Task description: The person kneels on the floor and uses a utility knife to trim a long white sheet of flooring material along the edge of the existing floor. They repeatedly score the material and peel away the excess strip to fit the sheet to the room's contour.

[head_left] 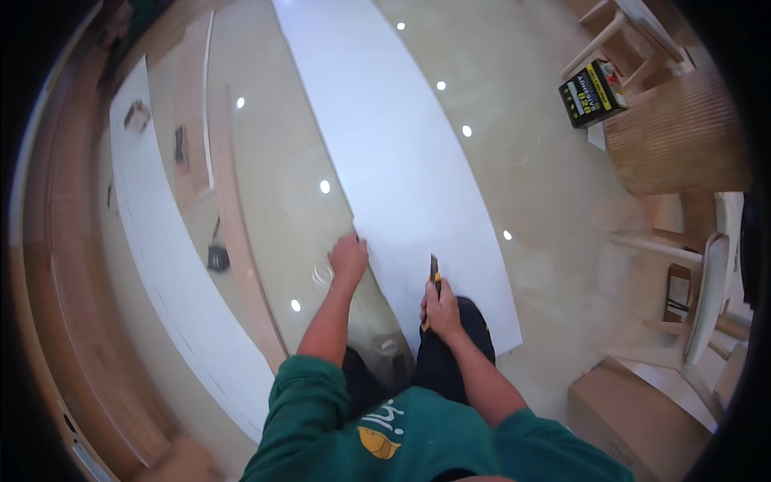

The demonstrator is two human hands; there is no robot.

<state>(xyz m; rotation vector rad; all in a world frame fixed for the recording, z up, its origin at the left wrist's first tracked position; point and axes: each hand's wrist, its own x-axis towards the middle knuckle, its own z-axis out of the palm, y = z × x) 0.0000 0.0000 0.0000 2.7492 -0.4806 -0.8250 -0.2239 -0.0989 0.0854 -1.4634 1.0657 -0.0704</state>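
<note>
A long white sheet [393, 136] stretches across the floor from the far end to my knees, its near part lying beside my right leg. My left hand [348, 259] is closed at the sheet's left edge, with its fingertips pinching that edge; the exact grip is partly hidden. In my right hand [440, 312] is a utility knife [435, 271] with a yellow and black body. Its blade end points away from me, over the near part of the sheet.
To the left lie a second white strip [173, 233], a wooden strip [241, 241], a black tape measure [218, 257] and a dark tool [181, 146] on a board. A black and yellow box [593, 95], wooden chairs [697, 297] and a cardboard box [634, 406] stand at the right.
</note>
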